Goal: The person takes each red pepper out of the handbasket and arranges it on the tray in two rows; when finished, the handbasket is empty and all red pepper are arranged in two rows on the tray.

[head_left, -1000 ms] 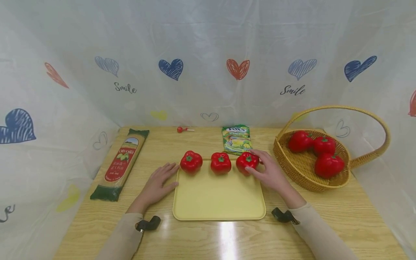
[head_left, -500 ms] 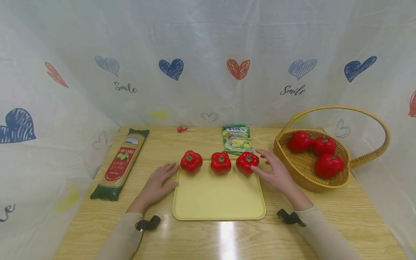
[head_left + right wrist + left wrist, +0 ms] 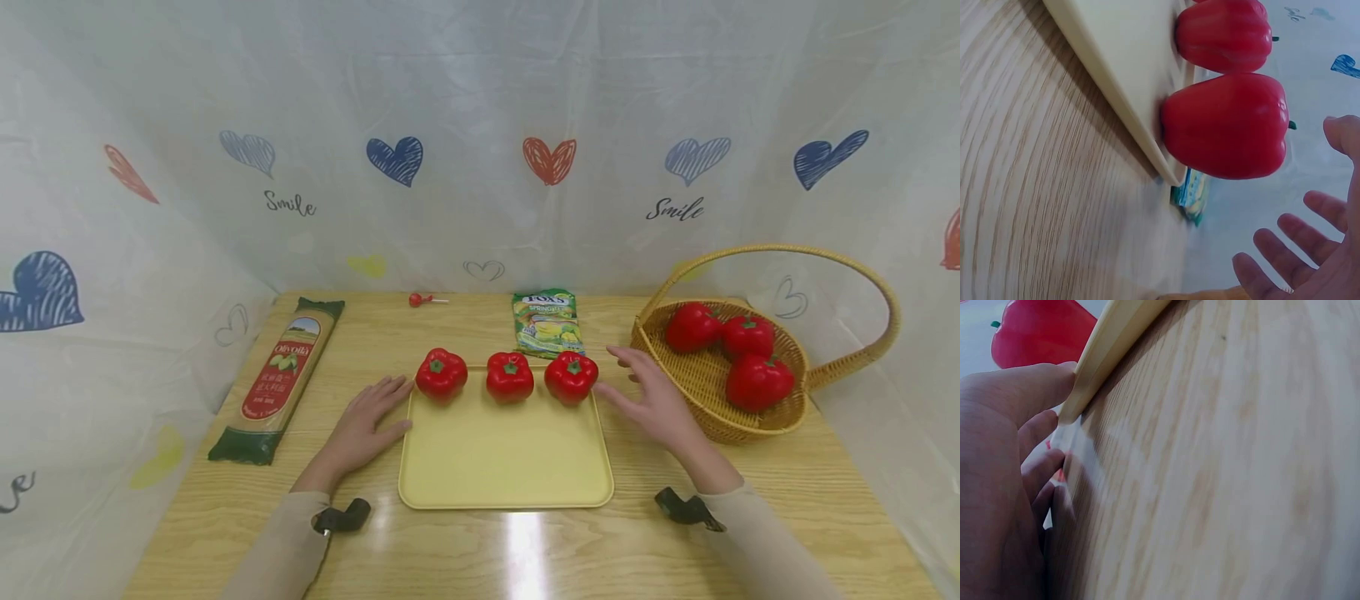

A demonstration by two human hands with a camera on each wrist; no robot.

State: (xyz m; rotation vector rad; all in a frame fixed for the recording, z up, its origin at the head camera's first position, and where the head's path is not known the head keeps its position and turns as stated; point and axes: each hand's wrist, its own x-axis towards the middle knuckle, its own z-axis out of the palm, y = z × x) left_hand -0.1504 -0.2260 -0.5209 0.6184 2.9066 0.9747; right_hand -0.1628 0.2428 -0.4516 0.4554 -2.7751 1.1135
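Note:
Three red peppers stand in a row along the far edge of a yellow tray (image 3: 507, 458): a left one (image 3: 441, 375), a middle one (image 3: 510, 377) and a right one (image 3: 572, 377). My left hand (image 3: 363, 427) lies at the tray's left side; in the left wrist view its thumb touches the tray rim (image 3: 1094, 369). Just right of the right pepper, my right hand (image 3: 654, 406) hovers with spread fingers and holds nothing. The right wrist view shows a gap between that hand (image 3: 1329, 250) and the nearest pepper (image 3: 1229, 125).
A wicker basket (image 3: 686, 367) with three red peppers (image 3: 759, 382) and a tall handle stands at the right. Behind the tray lie a green candy bag (image 3: 548, 323) and a red lollipop (image 3: 416, 299). A spaghetti pack (image 3: 277, 379) lies at the left. A curtain hangs behind the table.
My right hand has let go of the right pepper and moved right, away from it toward the basket. The left hand and the peppers have not moved.

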